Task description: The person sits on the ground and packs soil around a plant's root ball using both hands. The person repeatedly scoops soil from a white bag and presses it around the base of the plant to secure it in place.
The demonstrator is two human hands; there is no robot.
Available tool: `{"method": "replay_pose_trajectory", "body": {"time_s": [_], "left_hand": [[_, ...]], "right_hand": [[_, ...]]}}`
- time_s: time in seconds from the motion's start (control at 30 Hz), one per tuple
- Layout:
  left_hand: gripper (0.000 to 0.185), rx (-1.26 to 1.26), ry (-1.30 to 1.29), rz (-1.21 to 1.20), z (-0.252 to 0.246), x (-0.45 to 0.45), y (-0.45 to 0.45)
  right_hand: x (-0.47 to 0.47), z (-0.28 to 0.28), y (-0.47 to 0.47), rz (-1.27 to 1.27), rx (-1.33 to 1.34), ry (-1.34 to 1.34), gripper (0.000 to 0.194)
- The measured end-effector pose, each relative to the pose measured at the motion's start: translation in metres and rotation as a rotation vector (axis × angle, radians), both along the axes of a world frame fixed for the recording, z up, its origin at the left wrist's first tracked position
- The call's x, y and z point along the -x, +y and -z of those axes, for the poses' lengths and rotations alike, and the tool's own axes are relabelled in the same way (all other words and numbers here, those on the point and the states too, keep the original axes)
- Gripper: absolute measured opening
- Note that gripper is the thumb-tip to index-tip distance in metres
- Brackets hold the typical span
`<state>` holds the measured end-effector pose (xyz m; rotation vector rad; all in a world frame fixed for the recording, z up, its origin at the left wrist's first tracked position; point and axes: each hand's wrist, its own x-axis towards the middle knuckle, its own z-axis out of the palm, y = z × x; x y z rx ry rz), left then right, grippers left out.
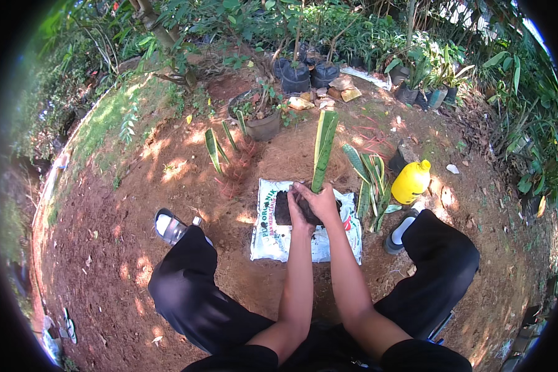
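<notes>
My left hand (300,209) and my right hand (323,202) are together around the dark soil-covered base of an upright snake plant leaf cutting (325,144), which has yellow edges. Both hands are over a white potting-soil bag (266,246) lying flat on the ground, with writing on it. The bag has a cut opening that shows dark soil (283,209). My fingers partly hide the leaf's base and what is around it. More snake plant leaves (374,181) lie just right of the bag. A yellow plastic bottle (411,182) stands beyond them.
Farther left, several leaf cuttings (212,151) stand by reddish fibre or netting (239,172). Behind are a round pot (264,126), stones (342,88) and black planting bags (295,77). A dark pot (398,160) is behind the bottle. My sandalled feet flank the soil bag.
</notes>
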<state>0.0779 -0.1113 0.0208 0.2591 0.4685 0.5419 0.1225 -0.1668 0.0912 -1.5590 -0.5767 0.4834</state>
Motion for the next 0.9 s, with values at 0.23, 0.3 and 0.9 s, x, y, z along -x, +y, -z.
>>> {"method": "replay_pose_trajectory", "body": {"time_s": [0.23, 0.3, 0.9], "left_hand": [[0.062, 0.016, 0.237, -0.144, 0.016, -0.002, 0.0], [0.066, -0.014, 0.14, -0.127, 0.019, -0.002, 0.001], [0.071, 0.149, -0.18, 0.107, -0.009, 0.002, -0.001]], "right_hand": [[-0.005, 0.019, 0.004, -0.06, 0.065, 0.077, 0.037], [-0.004, 0.021, 0.003, -0.056, 0.093, 0.083, 0.036], [-0.018, -0.006, -0.006, 0.091, -0.139, 0.202, 0.042]]}}
